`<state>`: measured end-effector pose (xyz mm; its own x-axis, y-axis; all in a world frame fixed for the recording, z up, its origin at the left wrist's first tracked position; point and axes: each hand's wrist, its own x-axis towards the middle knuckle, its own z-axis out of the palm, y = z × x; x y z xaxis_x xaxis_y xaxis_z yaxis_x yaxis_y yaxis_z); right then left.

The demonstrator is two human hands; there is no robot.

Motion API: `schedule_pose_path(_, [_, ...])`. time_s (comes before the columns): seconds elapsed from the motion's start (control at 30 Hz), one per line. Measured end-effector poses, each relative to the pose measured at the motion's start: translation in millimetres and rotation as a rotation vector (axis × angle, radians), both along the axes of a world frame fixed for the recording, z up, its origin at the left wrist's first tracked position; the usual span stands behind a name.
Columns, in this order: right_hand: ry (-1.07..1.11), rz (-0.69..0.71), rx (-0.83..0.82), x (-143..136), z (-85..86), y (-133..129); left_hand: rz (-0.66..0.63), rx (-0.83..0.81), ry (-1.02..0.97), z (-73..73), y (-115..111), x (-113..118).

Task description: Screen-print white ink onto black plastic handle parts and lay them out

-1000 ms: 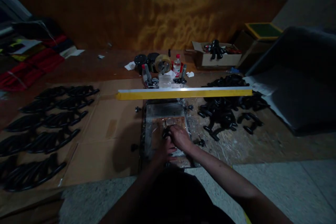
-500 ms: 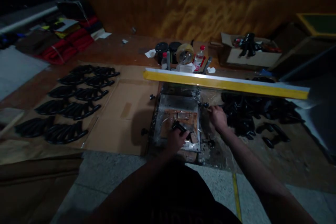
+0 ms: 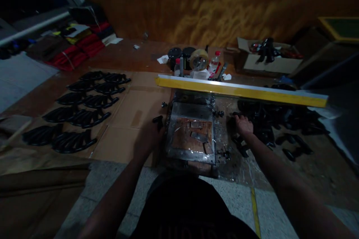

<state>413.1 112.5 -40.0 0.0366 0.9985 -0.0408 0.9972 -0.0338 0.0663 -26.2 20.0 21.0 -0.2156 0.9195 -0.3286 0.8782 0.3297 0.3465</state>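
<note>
Change over last half second: left hand [image 3: 150, 134] has carried a glossy black, angled, plastic-looking part [image 3: 157, 120] off the flat grey metal plate [image 3: 183, 109] to its 9 o'clock, above brown flat cardboard [image 3: 116, 145]; fingers pinching it. Right hand [image 3: 243, 124] now at 3 o'clock, by the loose black pile [image 3: 259, 114], fingers at a second black piece [image 3: 236, 114]; cannot tell whether gripped. Judgement: handling of the first part at the plate looks finished.

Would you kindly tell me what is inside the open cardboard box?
Black, curved pieces hang over the front rim, with reddish items beside them; anything deeper is covered.
</note>
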Motion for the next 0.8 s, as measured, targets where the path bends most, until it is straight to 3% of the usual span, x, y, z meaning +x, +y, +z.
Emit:
schedule_pose_path(0.1, [0.021,-0.015,0.067,-1,5.7,-3,0.034,-0.169,0.213,-18.1,9,-48])
schedule_pose_path(0.2, [0.089,0.038,0.129,-19,12.8,-16,0.013,-0.235,0.256,-40.5,6,-69])
schedule_pose_path(0.27, [0.255,0.216,0.141,-44,16.4,-30,-0.006,-0.237,0.259,-48.8,3,-72])
schedule_pose_path(0.33, [0.455,0.476,0.117,-79,19.4,-46,-0.015,-0.233,0.279,-46.8,6,-72])
schedule_pose_path(0.4, [0.546,0.665,0.061,-116,23.4,-59,-0.020,-0.172,0.280,-32.3,17,-67])
schedule_pose_path(0.47, [0.548,0.715,0.013,-147,29.7,-66,-0.023,-0.033,0.202,-7.1,33,-57])
schedule_pose_path(0.53, [0.594,0.669,0.007,-164,37.9,-65,-0.012,0.168,0.016,23.2,50,-40])
schedule_pose_path(0.63, [0.811,0.527,0.056,-167,47.5,-55,-0.003,0.469,-0.429,62.6,68,-6])
schedule_pose_path(0.73, [0.999,0.384,0.065,-159,46.6,-46,0.029,0.605,-0.840,84.7,73,24])
schedule_pose_path(0.8, [1.061,0.282,0.038,-158,40.7,-44,0.073,0.621,-0.975,93.3,73,37])
